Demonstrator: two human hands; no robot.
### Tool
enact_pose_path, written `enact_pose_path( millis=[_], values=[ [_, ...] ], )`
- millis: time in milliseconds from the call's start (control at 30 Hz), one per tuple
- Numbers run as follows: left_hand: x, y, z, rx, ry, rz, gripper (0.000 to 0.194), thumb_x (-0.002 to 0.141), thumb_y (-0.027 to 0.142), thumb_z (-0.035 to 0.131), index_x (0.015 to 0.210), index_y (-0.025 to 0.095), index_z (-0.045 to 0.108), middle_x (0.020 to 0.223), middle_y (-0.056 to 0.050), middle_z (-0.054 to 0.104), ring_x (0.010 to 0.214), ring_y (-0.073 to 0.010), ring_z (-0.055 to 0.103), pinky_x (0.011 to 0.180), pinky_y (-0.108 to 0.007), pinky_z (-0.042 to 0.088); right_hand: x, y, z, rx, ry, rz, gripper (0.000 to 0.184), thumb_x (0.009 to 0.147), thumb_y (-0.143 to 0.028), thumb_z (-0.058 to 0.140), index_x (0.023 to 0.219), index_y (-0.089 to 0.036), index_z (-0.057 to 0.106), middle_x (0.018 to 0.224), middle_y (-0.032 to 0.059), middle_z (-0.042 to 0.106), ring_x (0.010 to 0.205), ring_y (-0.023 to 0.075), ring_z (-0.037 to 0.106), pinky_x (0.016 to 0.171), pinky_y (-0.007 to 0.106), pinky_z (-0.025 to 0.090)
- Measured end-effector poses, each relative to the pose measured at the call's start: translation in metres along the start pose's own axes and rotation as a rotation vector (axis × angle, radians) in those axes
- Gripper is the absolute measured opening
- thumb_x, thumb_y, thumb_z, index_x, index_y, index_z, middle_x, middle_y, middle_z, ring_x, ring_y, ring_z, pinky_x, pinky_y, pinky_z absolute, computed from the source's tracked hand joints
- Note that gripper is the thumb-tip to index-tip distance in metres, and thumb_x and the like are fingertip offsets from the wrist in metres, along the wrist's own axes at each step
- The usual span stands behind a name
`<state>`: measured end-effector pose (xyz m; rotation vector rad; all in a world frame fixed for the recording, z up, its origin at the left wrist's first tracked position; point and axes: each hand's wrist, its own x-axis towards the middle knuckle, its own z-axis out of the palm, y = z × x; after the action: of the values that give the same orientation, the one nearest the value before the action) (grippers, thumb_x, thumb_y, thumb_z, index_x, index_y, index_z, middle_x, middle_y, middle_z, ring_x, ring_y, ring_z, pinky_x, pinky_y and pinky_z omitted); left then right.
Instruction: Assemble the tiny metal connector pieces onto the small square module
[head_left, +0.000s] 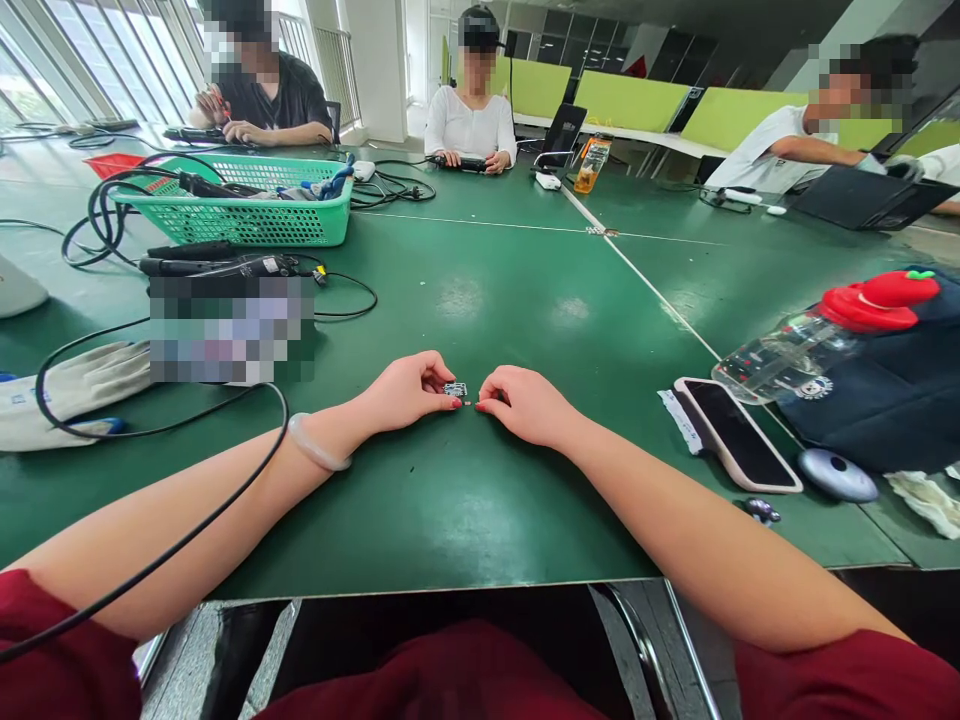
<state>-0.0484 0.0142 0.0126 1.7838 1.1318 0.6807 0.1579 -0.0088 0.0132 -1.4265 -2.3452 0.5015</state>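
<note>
Over the middle of the green table [465,500], my left hand [409,390] pinches a small circuit board [455,389] between thumb and fingers. The board is dark with pale parts on its face, too small to make out further. A tiny reddish piece sits by its lower right edge, against the left thumb tip. Close by on the right, my right hand [529,402] is closed, thumb against the curled fingers, a small gap from the board. Whatever its fingertips may hold is hidden.
A black cable crosses my left forearm. Gloves [90,390] and a green basket [247,225] of tools lie left. To the right are a phone [739,435], a mouse [838,475], a red-capped bottle [795,350] and a dark bag [885,400]. Several people sit across the table.
</note>
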Motion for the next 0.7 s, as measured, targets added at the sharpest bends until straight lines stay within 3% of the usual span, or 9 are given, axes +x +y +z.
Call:
enact_pose_path(
  millis=[233,367,700],
  values=[
    [-0.002,0.000,0.001,0.054,-0.047,0.062,0.030,0.062,0.032,0.077,0.078,0.018,0.056,0.073,0.001,0.064,0.066,-0.0133,0.057,0.061,-0.027,0.044,0.000,-0.006,0.008,0.071,0.244,-0.189,0.009,0.086,-0.016,0.060,0.077,-0.018,0.064,0.079,0.0015,0.061,0.074,0.0128,0.053,0.070,0.026,0.041],
    [-0.003,-0.002,0.001,0.083,-0.060,0.100,0.032,0.062,0.036,0.078,0.076,0.018,0.055,0.069,0.003,0.060,0.064,-0.0127,0.054,0.060,-0.026,0.042,0.001,-0.009,0.014,0.031,0.293,-0.269,0.012,0.087,-0.016,0.057,0.079,-0.019,0.066,0.084,0.0027,0.064,0.080,0.0141,0.055,0.074,0.027,0.043],
    [-0.004,0.000,0.001,0.149,-0.059,0.111,0.031,0.063,0.038,0.077,0.076,0.019,0.056,0.068,0.003,0.059,0.062,-0.0120,0.050,0.058,-0.025,0.039,-0.001,-0.008,0.018,-0.127,0.349,-0.306,0.014,0.087,-0.021,0.059,0.081,-0.020,0.072,0.084,0.0026,0.069,0.080,0.0157,0.058,0.071,0.029,0.045]
  ],
)
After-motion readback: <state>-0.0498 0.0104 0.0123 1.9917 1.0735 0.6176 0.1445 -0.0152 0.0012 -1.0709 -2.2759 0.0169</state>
